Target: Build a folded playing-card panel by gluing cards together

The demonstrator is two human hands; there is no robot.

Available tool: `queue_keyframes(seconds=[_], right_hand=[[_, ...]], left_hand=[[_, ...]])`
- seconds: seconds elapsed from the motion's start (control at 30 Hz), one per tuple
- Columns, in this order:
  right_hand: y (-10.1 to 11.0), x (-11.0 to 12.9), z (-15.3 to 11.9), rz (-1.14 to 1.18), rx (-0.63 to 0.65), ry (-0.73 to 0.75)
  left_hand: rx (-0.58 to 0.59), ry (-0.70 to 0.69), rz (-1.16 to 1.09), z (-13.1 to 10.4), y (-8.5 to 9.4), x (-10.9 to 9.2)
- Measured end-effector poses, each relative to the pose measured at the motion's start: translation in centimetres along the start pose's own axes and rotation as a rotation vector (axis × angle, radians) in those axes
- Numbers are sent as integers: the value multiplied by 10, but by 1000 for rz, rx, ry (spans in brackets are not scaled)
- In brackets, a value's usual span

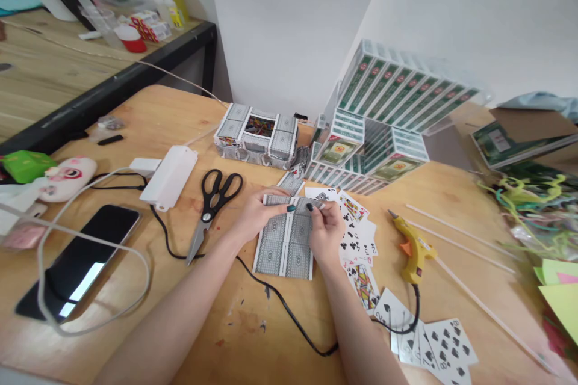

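A panel of playing cards (273,246), backs up and set side by side, lies under my two hands. My left hand (266,213) is closed on the panel's upper left edge, its thumb on top. Pinched at the upper right edge, my right hand (327,225) has its thumb and finger on the card there. Their fingertips are close together near the seam. Loose face-up playing cards (356,234) are spread just right of my right hand. Beyond the panel stands a box built of playing cards (257,135). Black-handled scissors (212,207) rest left of my left hand.
A yellow glue gun (413,246) lies to the right near clear glue sticks (465,246). Stacked card packs (370,144) stand behind. A phone (81,261), a white power strip (171,177) and cables lie left. More cards (445,343) fan out at front right.
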State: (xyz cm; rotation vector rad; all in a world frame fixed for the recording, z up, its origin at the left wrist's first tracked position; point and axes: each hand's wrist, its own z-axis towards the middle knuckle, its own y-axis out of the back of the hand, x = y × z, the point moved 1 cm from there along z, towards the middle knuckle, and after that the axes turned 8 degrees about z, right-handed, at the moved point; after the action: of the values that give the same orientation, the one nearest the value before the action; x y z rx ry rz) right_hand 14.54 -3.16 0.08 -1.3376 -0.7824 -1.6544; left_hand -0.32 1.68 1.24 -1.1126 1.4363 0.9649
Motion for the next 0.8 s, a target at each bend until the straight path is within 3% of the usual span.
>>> queue_keyframes(seconds=[0.27,0.4,0.57,0.8], right_hand=[[0,8,4,98,83,-4],[0,10,1,219,159,-44],[4,-1,0,369,153,-108],[1,-5,5,436,137,-188]], left_hand=[[169,40,-49,-4,2,-5],[219,-86,44,-6,2,-8],[306,-269,150,-4,2,-7],[289,-342,67,-5,0,-8]])
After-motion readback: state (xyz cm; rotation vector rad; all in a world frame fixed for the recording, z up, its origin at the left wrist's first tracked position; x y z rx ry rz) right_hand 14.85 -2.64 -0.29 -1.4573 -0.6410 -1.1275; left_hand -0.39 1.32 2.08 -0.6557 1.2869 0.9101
